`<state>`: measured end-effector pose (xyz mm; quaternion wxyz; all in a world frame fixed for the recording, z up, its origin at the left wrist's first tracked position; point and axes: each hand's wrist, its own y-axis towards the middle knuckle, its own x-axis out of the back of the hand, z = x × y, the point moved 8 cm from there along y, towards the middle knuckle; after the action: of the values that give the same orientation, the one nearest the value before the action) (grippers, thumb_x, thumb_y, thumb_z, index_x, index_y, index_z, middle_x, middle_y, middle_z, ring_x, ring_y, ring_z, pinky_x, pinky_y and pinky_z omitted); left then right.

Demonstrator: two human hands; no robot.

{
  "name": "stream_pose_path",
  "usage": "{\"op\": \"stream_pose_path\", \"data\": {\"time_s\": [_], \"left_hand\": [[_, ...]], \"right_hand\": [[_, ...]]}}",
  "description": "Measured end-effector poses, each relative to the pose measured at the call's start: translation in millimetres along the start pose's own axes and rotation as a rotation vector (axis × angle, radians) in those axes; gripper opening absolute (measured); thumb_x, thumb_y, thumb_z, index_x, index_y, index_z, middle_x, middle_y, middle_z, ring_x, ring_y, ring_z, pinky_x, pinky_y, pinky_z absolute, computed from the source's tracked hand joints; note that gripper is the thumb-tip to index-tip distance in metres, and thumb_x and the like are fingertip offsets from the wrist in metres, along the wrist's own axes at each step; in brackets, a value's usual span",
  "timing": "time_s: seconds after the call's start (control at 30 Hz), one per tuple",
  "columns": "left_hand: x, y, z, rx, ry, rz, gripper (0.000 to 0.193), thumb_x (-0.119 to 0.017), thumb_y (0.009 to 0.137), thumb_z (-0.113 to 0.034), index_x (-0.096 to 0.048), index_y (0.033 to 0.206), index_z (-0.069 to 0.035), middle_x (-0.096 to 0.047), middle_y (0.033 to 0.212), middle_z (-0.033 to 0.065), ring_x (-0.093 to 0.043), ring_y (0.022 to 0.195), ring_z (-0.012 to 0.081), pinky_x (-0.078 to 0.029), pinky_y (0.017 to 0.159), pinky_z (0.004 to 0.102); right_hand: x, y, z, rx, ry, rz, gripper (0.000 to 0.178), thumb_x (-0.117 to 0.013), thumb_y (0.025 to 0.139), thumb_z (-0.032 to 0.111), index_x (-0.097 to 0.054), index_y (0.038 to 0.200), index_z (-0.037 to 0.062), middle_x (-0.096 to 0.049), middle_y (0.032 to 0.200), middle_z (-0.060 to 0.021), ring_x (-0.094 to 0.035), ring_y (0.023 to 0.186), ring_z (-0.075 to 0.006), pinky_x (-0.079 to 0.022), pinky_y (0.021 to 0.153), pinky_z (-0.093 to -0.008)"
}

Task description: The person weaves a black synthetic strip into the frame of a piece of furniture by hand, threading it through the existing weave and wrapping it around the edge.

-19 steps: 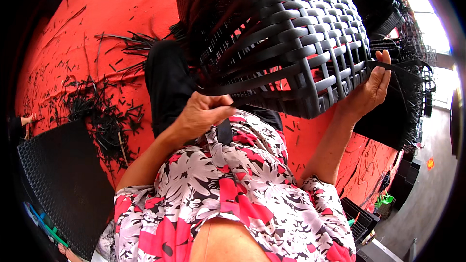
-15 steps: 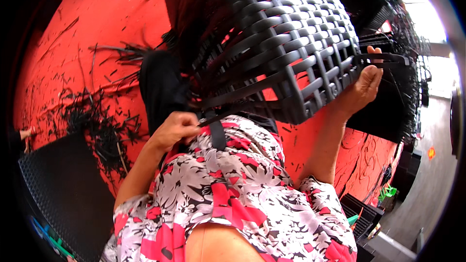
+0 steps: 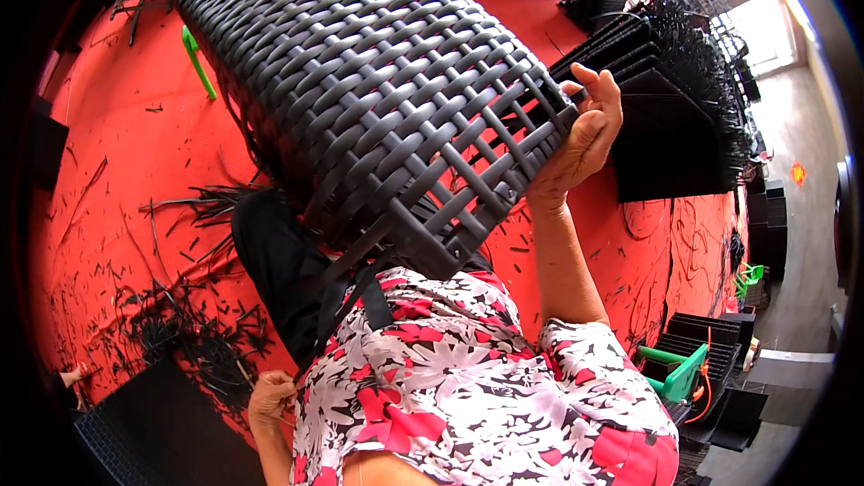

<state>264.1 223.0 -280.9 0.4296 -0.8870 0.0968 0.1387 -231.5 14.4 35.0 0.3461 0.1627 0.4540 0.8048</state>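
A dark grey woven panel (image 3: 378, 81), plaited from flat, glossy plastic strips in a basket pattern, fills the upper centre of the frame and runs from the upper left down toward the centre. Its lower end thins into an open lattice with square gaps, and loose strip ends (image 3: 355, 283) hang below it. The right hand (image 3: 580, 139), at centre right, is raised on a nearly upright forearm; its fingers curl over the panel's right edge and the thumb presses beside them, gripping the weave. The left hand (image 3: 270, 396), at lower left, hangs low beside a floral-printed garment (image 3: 459, 378); its fingers are curled, and whether they pinch anything cannot be told. Cut strip scraps (image 3: 180, 333) litter the red floor (image 3: 117, 180) at left. Stacked dark woven panels (image 3: 675, 117) stand at upper right.
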Motion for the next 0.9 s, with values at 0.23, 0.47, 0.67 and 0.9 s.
{"op": "stream_pose_path", "data": {"time_s": [0.23,0.47,0.67,0.9], "left_hand": [[-43,-3,-44,0.007,0.31,-0.105,0.006,-0.067,0.076,-0.001,-0.068,0.082,0.001,-0.063,0.067,-0.0004,-0.056,0.059,0.0069,-0.043,0.058,0.0208],[-165,-69,-218,-1.027,0.662,-0.218,0.032,-0.073,0.08,-0.014,-0.062,0.105,0.002,-0.065,0.1,0.0129,-0.062,0.086,0.0201,-0.049,0.076,0.0297],[-297,-85,-271,-1.548,0.853,-0.067,0.048,-0.077,0.075,-0.013,-0.055,0.114,0.005,-0.061,0.105,0.0244,-0.063,0.089,0.0331,-0.052,0.076,0.0332],[-309,-62,-273,-1.498,0.54,-0.167,0.051,-0.08,0.074,-0.015,-0.055,0.115,0.002,-0.059,0.101,0.0144,-0.059,0.072,0.0159,-0.047,0.056,0.024]], "right_hand": [[10,16,38,0.146,-0.455,0.18,0.021,-0.054,0.094,0.015,-0.062,0.104,-0.0017,-0.06,0.105,-0.0144,-0.055,0.088,-0.0211,-0.044,0.077,-0.0325],[-28,7,100,0.26,0.017,0.791,0.055,-0.08,0.062,0.038,-0.066,0.101,0.0028,-0.064,0.101,-0.0112,-0.056,0.096,-0.0312,-0.045,0.084,-0.041],[-63,-10,115,0.277,-0.13,1.059,0.064,-0.081,0.054,0.039,-0.065,0.107,0.0085,-0.057,0.11,-0.0081,-0.052,0.102,-0.0301,-0.04,0.09,-0.0423],[-76,-15,120,0.281,-0.096,1.131,0.053,-0.081,0.055,0.024,-0.065,0.103,0.0093,-0.057,0.099,-0.0051,-0.052,0.096,-0.0262,-0.037,0.086,-0.0408]]}}
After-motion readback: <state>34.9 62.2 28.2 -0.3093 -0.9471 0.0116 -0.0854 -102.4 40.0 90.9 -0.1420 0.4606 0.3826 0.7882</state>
